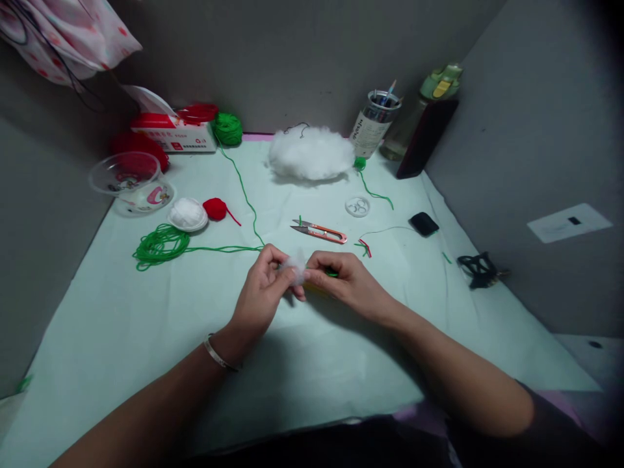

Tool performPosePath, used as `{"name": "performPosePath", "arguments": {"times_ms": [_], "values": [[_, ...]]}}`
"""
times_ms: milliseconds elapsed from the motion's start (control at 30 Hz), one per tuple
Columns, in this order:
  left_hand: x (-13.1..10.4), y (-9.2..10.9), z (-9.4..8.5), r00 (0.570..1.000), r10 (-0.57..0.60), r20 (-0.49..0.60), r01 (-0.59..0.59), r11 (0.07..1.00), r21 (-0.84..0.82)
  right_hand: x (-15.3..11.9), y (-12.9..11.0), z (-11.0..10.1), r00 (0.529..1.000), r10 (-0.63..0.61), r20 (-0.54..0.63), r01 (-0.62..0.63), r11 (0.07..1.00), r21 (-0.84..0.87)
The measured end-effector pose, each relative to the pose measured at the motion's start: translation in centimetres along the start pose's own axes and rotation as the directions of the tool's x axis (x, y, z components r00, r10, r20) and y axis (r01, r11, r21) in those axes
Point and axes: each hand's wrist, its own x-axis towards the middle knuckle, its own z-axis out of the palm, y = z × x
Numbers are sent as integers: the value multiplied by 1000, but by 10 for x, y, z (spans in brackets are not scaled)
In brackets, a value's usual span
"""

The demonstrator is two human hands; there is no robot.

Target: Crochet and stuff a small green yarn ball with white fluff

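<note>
Near the middle of the table, my left hand [266,283] pinches a small tuft of white fluff [295,268] between thumb and fingers. Close on its right, my right hand [341,279] is closed, its fingertips at the edge of the same tuft. A bit of green yarn and something yellow show at my right hand, mostly hidden by the fingers. Green yarn [224,249] runs from a loose coil [160,247] to my left hand. Orange-handled thread snips [322,233] lie just beyond both hands.
A large wad of white stuffing [312,153] lies at the back, between a green yarn ball [228,129] and a pen jar [373,127]. White [188,214] and red [215,208] yarn balls are at left. A black clip [480,270] lies at right.
</note>
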Motion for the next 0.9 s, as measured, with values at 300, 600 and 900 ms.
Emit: {"name": "performPosePath", "arguments": {"times_ms": [300,600,900], "values": [[-5,9,4,998,-8,67,10,999,-36,-5,-1,1,996,31,-79,-40,993,-112],[2,11,4,999,30,11,-31,994,109,-14,-22,5,999,31,37,-26,991,-128],[-7,5,12,955,267,-132,-241,953,184,-5,-11,12,993,107,55,-119,932,343]]}}
